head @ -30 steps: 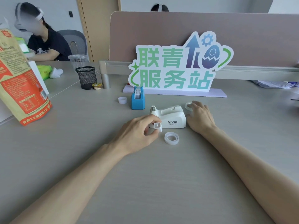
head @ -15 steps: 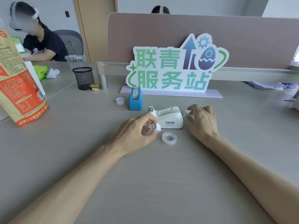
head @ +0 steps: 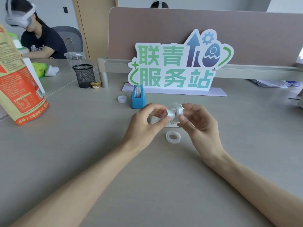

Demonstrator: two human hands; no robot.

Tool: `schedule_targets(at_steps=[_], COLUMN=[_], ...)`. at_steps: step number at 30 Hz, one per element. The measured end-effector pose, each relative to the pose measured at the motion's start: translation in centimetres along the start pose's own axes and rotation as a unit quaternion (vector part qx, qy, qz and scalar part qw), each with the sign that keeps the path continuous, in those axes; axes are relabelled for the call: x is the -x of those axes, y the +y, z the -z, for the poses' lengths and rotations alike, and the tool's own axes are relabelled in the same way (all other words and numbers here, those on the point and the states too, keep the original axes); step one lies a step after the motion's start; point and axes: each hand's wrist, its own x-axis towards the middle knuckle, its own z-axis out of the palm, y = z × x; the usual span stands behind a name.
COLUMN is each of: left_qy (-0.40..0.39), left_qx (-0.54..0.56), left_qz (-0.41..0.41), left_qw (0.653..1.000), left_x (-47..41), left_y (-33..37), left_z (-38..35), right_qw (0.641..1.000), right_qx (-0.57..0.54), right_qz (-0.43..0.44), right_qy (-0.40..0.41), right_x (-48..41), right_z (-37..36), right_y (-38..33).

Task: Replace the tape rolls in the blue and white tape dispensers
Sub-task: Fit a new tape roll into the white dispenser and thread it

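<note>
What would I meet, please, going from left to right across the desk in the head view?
Orange snack bag → black mesh pen cup → small white cap → blue tape dispenser → left hand → loose tape roll → right hand.

Left hand (head: 146, 123) and right hand (head: 199, 123) raised together, fingers (head: 183, 122) pinched.

White dispenser (head: 170, 124): mostly hidden behind both hands; only a strip of base w/ illegible print shows. Left hand (head: 146, 122) and right hand (head: 198, 122) meet at a clear tape roll (head: 177, 108) and white hub (head: 168, 113); blurred, so cannot tell if hub sits inside roll. Orange bag (head: 21, 86) cut by left frame edge. Items at tabletop's far right corner (head: 277, 83) cut off, unidentifiable. Blue dispenser (head: 138, 99) roll label too small to read.
</note>
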Motion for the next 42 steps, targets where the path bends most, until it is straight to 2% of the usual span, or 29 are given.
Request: schedule_targets(at_steps=[4,14,18,30,42], left_qy=[0.010,0.031,0.047,0.060,0.046], left_qx=[0.000,-0.061,-0.080,-0.067,-0.121], left_qz=[0.002,-0.044,-0.060,-0.031,-0.096], left_qw=[1.000,0.997,0.994,0.995,0.987], left_x=[0.04,0.14,0.24,0.39,0.33], left_y=[-0.11,-0.31,-0.22,-0.06,-0.08], left_z=[-0.06,-0.19,-0.17,-0.35,-0.37], right_qw=[0.995,0.980,0.980,0.983,0.986], right_qx=[-0.052,-0.130,-0.117,-0.079,-0.071], right_qz=[-0.069,-0.111,-0.116,-0.095,-0.100], right_qy=[-0.045,-0.098,-0.110,-0.133,-0.110], right_x=[-0.61,-0.64,-0.58,-0.38,-0.45], right_z=[0.68,0.55,0.50,0.33,0.33], right_y=[0.53,0.64,0.56,-0.03,0.16])
